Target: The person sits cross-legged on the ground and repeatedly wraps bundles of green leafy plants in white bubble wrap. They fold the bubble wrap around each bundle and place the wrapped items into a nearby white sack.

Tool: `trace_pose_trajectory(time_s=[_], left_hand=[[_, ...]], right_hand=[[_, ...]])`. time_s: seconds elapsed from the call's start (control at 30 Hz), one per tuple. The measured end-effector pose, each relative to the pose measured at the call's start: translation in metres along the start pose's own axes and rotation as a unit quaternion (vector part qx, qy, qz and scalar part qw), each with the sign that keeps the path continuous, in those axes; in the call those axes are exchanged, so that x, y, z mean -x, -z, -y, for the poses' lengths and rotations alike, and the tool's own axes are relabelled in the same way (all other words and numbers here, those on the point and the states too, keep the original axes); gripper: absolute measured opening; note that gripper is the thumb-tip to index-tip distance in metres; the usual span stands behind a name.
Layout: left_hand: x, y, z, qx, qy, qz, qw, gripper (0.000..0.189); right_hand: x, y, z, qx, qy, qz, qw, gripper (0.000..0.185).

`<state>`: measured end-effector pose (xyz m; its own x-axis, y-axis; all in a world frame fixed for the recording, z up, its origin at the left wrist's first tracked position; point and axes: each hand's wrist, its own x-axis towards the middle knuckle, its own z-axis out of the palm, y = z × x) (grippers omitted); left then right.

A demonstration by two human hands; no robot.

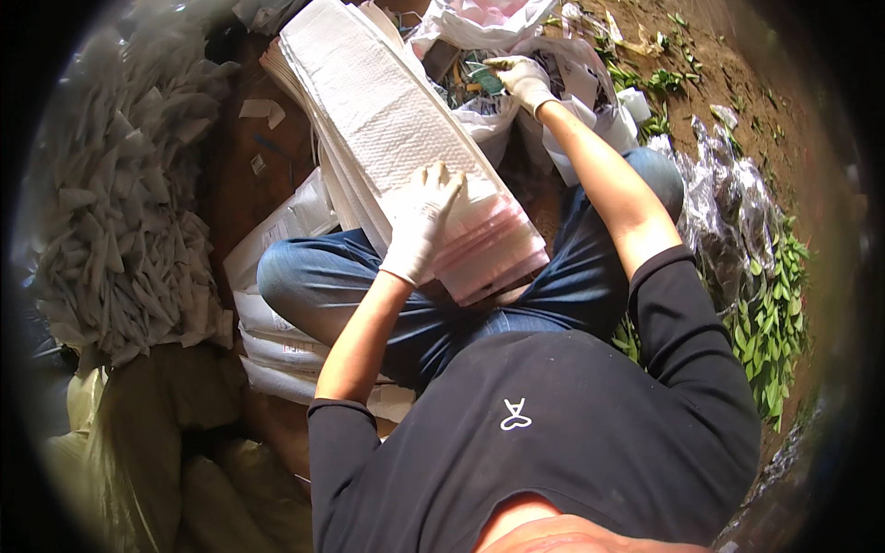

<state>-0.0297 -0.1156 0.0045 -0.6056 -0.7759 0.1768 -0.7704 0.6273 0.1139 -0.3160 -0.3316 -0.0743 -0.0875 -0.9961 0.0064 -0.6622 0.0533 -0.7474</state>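
Observation:
A tall stack of long, white embossed sheets [387, 90], pinkish at its near end, lies slanted across my lap. My left hand [425, 218], in a thin white glove, rests spread on the top sheet. My right hand [522, 77], gloved the same way with soiled fingertips, reaches out beyond the stack, over an open white sack [484, 114] of mixed scraps. Its thumb and forefinger are near a green piece [485, 79]; whether they grip it cannot be told. Another white sack [594, 62] with pale scraps stands just right of this hand.
A big heap of pale folded sheets [138, 207] fills the left side. White packed bags [283, 345] lie by my left knee. To the right are crumpled clear plastic [733, 200] and leafy green cuttings [774, 325] on bare soil. Olive sacks [159, 428] stand lower left.

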Motion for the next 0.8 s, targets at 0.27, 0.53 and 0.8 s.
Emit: trace_pose_trajectory(time_s=[0.27, 0.53, 0.8], left_hand=[[-0.018, 0.018, 0.022, 0.044, 0.034, -0.092, 0.994, 0.025], [-0.043, 0.034, 0.026, 0.125, 0.042, -0.077, 0.988, 0.022], [0.000, 0.019, -0.008, 0.236, 0.032, -0.008, 0.971, 0.023]], right_hand=[[0.042, 0.026, 0.064, -0.129, 0.007, -0.100, 0.987, 0.022], [0.184, 0.071, 0.142, 0.000, 0.341, -0.271, 0.900, 0.019], [0.052, 0.040, 0.053, 0.063, 0.042, -0.149, 0.986, 0.026]])
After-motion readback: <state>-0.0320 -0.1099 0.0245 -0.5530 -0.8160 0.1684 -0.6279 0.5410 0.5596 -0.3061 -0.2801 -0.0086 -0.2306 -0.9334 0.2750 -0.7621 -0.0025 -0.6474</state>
